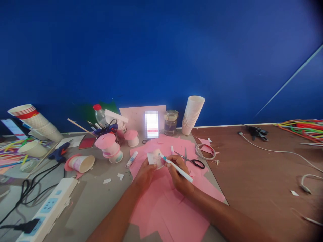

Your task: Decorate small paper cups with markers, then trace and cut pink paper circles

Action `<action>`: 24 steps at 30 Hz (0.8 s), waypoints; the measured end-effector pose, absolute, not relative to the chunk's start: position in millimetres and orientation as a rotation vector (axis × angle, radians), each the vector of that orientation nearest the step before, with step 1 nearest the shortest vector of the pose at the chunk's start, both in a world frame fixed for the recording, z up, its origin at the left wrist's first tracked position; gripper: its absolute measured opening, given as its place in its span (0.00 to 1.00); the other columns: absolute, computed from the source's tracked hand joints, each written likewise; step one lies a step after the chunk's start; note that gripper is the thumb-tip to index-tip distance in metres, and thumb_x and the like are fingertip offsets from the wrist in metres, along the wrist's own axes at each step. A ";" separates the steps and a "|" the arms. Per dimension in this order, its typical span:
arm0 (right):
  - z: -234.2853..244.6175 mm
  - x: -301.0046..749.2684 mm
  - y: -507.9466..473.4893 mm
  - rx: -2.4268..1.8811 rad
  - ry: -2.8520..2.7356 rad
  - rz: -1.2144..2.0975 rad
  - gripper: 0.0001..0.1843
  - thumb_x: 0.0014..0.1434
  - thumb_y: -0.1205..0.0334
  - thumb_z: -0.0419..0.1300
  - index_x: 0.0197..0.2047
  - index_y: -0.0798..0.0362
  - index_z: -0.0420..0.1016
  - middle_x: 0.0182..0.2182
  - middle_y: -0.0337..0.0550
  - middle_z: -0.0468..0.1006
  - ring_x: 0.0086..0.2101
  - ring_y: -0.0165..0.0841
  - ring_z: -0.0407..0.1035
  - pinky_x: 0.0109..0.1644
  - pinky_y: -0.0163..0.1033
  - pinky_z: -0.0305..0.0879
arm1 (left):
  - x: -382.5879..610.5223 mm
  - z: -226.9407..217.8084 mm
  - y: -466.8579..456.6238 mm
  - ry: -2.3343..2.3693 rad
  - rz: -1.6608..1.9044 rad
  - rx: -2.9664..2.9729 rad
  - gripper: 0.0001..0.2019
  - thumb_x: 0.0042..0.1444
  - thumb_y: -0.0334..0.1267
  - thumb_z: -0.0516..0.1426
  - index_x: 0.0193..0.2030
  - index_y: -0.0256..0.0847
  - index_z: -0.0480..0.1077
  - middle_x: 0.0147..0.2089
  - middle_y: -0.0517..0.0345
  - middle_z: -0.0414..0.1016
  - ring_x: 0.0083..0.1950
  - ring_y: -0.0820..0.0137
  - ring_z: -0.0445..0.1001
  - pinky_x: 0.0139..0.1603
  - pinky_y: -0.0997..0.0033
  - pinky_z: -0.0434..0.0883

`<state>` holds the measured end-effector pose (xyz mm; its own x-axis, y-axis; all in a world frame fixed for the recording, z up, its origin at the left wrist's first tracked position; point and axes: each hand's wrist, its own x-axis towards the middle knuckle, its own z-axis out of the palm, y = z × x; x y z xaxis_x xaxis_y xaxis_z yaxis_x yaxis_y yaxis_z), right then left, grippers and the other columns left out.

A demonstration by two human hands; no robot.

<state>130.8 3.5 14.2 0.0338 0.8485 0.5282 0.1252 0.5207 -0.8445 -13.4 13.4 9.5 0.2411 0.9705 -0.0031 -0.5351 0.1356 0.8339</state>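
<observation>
My left hand [146,174] pinches a small paper cup [156,160] with a pale printed or drawn pattern on its side. In my right hand [179,173] is a white marker [180,171] with a blue tip end, its point at the cup's side. Both hands are above a spread of pink paper [174,215]. Black-handled scissors [198,163] lie open just right of my right hand, near a small pink-and-white marker cap [172,150]. A glue stick [131,159] rests left of the cup.
Left stand pink-topped cups [108,148], a tipped cup [87,163], a glue gun [59,151] and a power strip [51,208]. Behind are a lit phone [152,124], a jar [171,122] and a leaning cup stack [193,114]. Tape [205,151] lies right.
</observation>
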 end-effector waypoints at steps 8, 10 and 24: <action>15.8 131.0 2.1 -0.872 -1.469 0.722 0.06 0.60 0.66 0.51 0.40 0.50 0.68 0.30 0.39 0.71 0.29 0.31 0.66 0.32 0.36 0.64 | -13.3 10.0 12.8 0.667 1.203 0.810 0.13 0.48 0.31 0.58 0.42 0.37 0.74 0.43 0.51 0.77 0.48 0.60 0.72 0.52 0.60 0.64; 16.2 130.8 1.8 -0.868 -1.466 0.737 0.07 0.60 0.66 0.52 0.40 0.50 0.68 0.30 0.40 0.71 0.29 0.31 0.66 0.32 0.36 0.64 | -13.2 9.8 12.8 0.659 1.200 0.807 0.13 0.48 0.31 0.58 0.43 0.37 0.74 0.43 0.51 0.77 0.48 0.60 0.72 0.52 0.61 0.64; 21.7 131.2 -0.8 -0.878 -1.483 0.757 0.05 0.58 0.65 0.53 0.36 0.50 0.69 0.32 0.43 0.75 0.34 0.35 0.71 0.37 0.39 0.68 | -12.0 11.9 13.7 0.666 1.204 0.808 0.10 0.47 0.32 0.59 0.39 0.37 0.74 0.41 0.51 0.78 0.48 0.61 0.73 0.53 0.60 0.64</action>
<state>131.2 -0.8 21.7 -0.0224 0.8629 0.5048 0.0973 0.5044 -0.8580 -12.0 13.7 11.9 0.2379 0.9710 -0.0252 -0.5379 0.1533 0.8289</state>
